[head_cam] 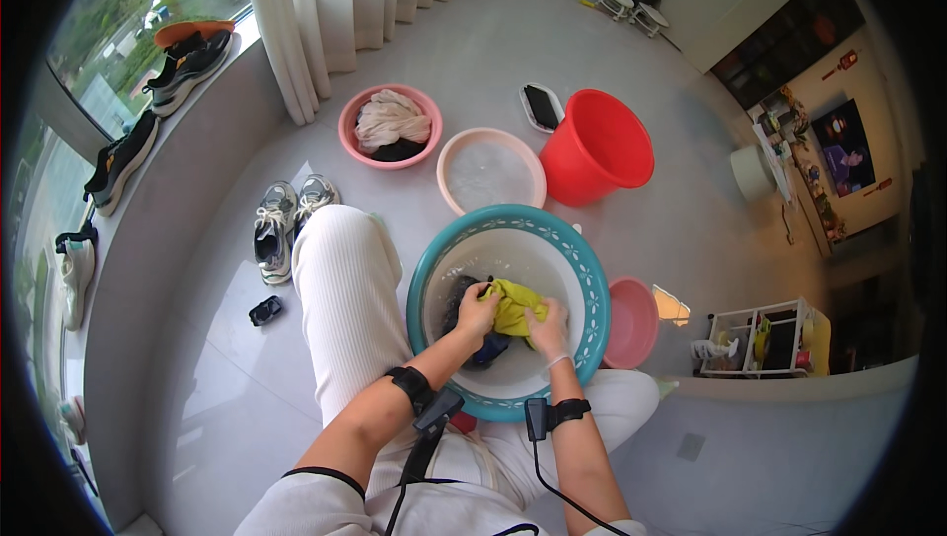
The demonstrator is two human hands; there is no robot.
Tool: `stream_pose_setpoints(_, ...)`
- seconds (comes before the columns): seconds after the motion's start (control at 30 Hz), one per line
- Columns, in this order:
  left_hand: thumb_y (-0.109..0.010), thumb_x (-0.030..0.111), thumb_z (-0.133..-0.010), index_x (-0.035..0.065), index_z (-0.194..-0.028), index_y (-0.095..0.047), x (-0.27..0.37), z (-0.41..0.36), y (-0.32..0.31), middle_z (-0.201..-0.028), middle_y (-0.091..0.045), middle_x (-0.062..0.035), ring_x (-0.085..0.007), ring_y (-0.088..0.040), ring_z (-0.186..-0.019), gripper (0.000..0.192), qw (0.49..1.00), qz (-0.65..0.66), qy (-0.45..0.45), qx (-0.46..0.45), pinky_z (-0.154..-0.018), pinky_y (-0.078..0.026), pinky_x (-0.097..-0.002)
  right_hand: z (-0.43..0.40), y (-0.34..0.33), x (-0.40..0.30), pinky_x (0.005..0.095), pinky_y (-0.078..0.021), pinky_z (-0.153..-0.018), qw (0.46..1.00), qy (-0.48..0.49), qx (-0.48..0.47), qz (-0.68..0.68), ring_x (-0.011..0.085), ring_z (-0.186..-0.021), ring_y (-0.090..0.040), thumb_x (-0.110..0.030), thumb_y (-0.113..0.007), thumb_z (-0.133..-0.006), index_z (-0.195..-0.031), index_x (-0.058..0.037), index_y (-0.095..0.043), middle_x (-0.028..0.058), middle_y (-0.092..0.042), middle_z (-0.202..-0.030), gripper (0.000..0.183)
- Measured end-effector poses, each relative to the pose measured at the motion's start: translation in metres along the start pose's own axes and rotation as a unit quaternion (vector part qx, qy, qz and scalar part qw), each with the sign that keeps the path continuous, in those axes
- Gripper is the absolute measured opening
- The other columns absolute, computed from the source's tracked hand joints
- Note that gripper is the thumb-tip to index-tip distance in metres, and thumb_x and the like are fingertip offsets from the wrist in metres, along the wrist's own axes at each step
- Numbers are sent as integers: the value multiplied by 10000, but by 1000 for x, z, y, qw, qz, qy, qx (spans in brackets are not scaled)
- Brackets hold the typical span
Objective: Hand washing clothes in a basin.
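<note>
A large basin (510, 216) with a teal, leaf-patterned rim and a white inside stands between my knees, with water in it. Over it, my left hand (477, 308) grips one side of a yellow-green cloth (514, 307), and my right hand (546, 325) grips the other side. Dark blue cloth (490, 351) lies in the basin below and beside my left hand. Both forearms wear black straps with small devices.
Beyond the basin are a pale pink basin (492, 170) of cloudy water, a pink basin (348, 138) of clothes, a red bucket (599, 148) and a tray (527, 108) holding a phone. Another pink basin (632, 321) is at right; sneakers (275, 229) stand at left.
</note>
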State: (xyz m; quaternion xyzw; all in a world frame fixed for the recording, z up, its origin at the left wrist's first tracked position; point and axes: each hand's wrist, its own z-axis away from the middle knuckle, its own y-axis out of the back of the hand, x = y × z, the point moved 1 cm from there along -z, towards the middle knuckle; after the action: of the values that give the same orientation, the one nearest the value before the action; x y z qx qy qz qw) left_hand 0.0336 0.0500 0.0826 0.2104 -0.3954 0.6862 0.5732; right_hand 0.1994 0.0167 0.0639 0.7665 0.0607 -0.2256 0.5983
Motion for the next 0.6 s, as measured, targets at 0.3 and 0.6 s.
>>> stream_pose_setpoints(0.3,-550,295,-896,223,-1377,-236,-16,-2,0,-1230,-444,-104,-281,-492,-1069,579,965,187,172,-69,-811,-458,-479,27,5,-56,272,-462,-752,871,-96,-213,-432,148,-823,-577,-156,-655,-830,-1067,-6,-564,77,-614,-917,295)
stream_pose_setpoints(0.6,-618,82,-787,73,-927,-500,-27,-24,11,-801,-545,-99,-240,-572,-653,183,923,299,96,-222,-578,-505,-370,40,66,-146,371,-460,-563,964,59,-94,-243,342,-617,-558,-227,-696,-765,-666,-35,-541,157,-572,-679,265)
